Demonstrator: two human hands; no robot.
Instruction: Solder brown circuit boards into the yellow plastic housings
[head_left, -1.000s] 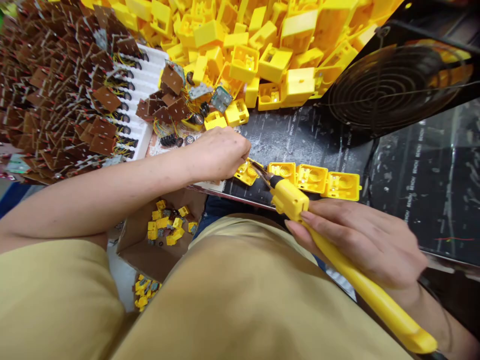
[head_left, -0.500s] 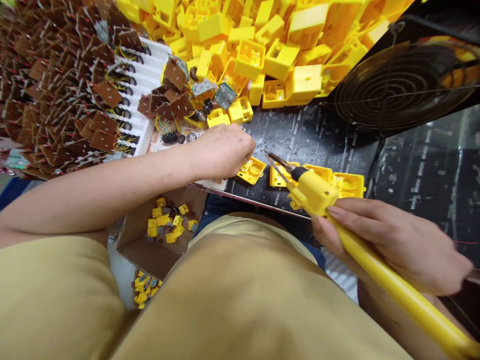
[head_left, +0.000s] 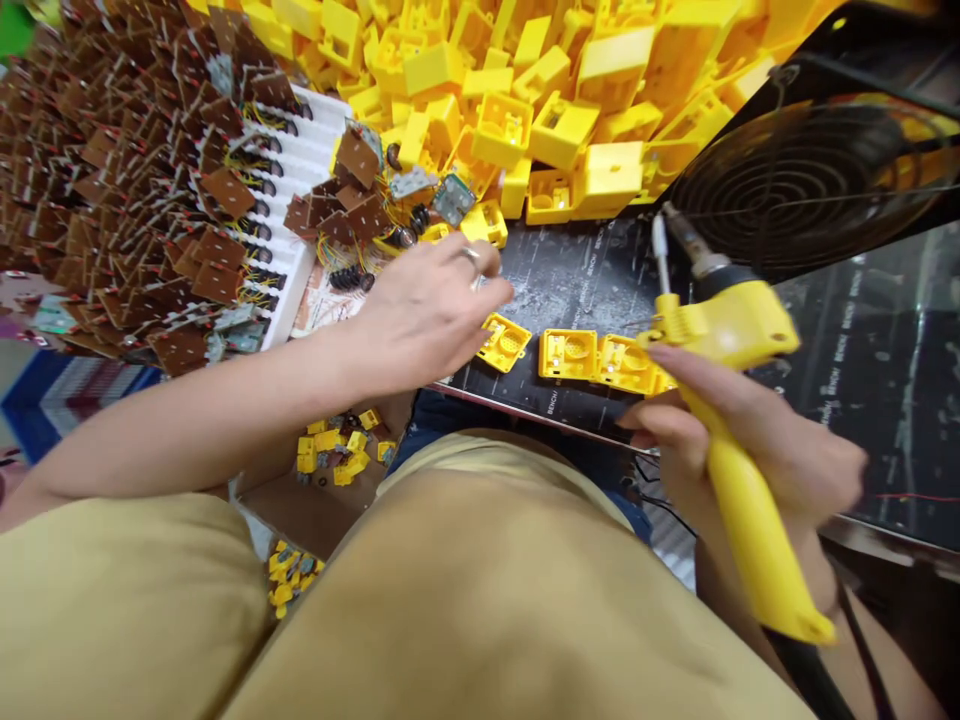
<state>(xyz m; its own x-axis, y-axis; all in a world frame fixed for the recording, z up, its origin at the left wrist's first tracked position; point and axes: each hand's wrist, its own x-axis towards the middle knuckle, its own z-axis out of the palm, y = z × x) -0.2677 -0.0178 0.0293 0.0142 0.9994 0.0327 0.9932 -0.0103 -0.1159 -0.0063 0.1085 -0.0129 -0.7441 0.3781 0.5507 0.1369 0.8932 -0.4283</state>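
Below the front edge of the worktop (head_left: 559,262), a carton (head_left: 315,527) contains small yellow parts (head_left: 345,447). Above it, to the right, the right hand (head_left: 795,440) is wrapped around the handle of a yellow iron (head_left: 739,500), whose metal tip points away from the body. Beyond this hand there is a row of three open cases (head_left: 626,362) — the third one is partly covered. To the left of the row, apart from it, a single case (head_left: 508,342) lies just beside the left hand (head_left: 427,310). The fingers of this hand are bent; whether they pinch something or touch the case, I cannot tell. Farther away, a pile of brown boards (head_left: 352,215) lies next to a white tray (head_left: 304,150), which carries very many more boards. At the far side is a big yellow heap (head_left: 517,110) of cases — a fan (head_left: 780,200) stands to its right.
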